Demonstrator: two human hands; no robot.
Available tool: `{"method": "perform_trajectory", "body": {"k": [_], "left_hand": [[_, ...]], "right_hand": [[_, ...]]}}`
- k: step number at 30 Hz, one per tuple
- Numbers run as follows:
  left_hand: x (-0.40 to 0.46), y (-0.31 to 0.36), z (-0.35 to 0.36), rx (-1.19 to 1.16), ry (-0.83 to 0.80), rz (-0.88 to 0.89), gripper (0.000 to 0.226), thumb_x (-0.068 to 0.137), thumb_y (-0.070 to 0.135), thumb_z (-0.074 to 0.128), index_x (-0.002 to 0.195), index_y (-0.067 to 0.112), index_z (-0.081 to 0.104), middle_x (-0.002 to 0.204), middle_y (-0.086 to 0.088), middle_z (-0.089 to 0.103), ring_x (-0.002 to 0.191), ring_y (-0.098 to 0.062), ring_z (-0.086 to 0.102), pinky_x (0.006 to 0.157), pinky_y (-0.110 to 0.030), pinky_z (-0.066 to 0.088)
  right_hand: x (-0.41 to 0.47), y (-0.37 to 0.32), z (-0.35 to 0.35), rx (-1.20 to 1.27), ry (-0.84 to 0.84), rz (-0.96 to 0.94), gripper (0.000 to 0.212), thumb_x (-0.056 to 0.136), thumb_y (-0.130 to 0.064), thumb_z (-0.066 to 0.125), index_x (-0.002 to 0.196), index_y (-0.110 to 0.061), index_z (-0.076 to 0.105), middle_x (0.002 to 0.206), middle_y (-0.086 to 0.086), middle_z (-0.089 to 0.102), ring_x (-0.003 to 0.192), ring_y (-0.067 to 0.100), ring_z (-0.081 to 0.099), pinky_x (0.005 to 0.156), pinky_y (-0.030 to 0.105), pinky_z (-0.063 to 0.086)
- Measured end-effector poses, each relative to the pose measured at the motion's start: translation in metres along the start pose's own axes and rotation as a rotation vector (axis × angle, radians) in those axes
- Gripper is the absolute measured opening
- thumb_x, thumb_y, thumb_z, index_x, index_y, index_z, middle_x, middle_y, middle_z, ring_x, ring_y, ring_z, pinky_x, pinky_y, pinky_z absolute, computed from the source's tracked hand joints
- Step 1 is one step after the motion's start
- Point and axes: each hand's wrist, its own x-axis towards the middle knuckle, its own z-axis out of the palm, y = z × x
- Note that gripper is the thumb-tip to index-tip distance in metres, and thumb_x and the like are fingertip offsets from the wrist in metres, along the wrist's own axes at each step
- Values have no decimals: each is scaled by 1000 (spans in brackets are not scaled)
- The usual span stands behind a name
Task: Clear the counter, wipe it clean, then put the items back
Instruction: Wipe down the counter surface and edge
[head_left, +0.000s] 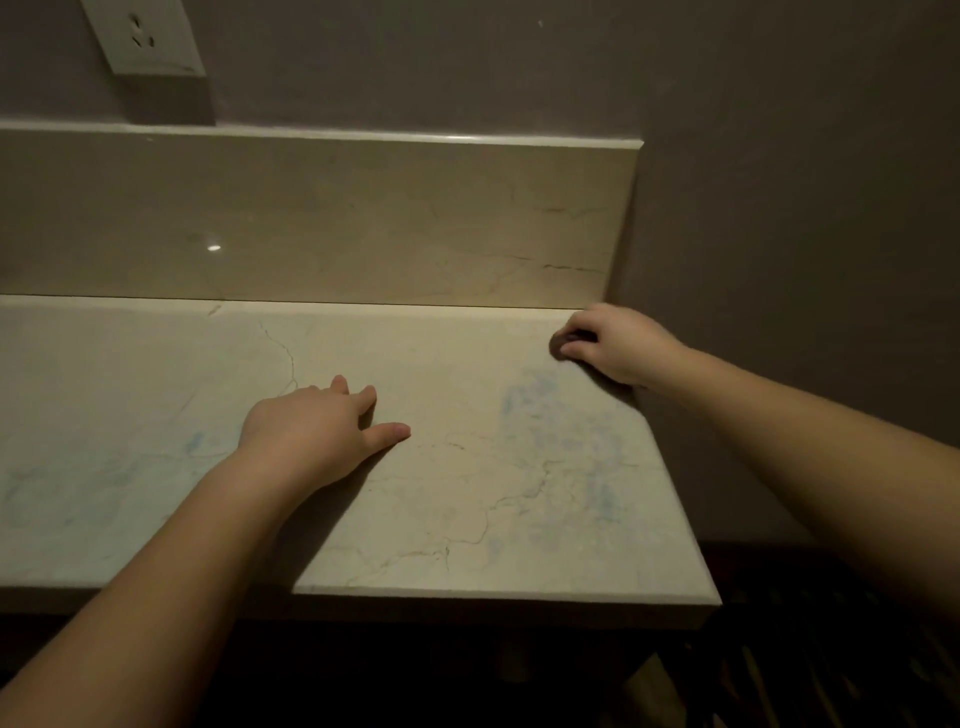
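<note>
- Your left hand (317, 431) lies flat, palm down, fingers spread, on the pale beige veined marble counter (467, 519), holding nothing.
- Your right hand (618, 343) is curled at the counter's back right corner, perhaps pinching something small and dark; I cannot tell.
- Faint bluish smears (524, 402) mark the counter between your hands.

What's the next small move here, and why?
Probably lift the right hand away from the back right corner with whatever small dark thing its curled fingers pinch; what it is cannot be told. The counter shows nothing else on it, bluish smears remain near that corner, and the left hand lies flat and empty, with no cloth in view.
</note>
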Motion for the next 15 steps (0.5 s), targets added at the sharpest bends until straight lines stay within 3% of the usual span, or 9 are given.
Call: {"method": "perform_trajectory", "body": {"k": [5,10,15], "left_hand": [[-1,2,-4,-1,-26,-14,74,86,77,22,147,36,30,154,4,32,128,-23,48,81,-37,49],[-1,1,-4,-4,-35,-18,74,85,78,22,146,36,32,152,4,34,127,-23,49,84,-39,50],[-1,1,-9,-13,-61,-20,76,85,79,24,148,38,28,156,5,29,129,-24,46,86,-39,51]], "right_hand": [[33,3,12,15,66,64,25,91,-39,59,105,-19,65,95,-4,48,100,24,53,73,31,37],[-22,-37,5,129,-48,-180,24,92,-33,59,113,-23,67,107,-4,58,97,11,52,81,24,39],[-82,-50,-5,121,-205,-347,28,93,-35,58,119,-27,63,101,-16,50,93,2,47,78,14,41]]}}
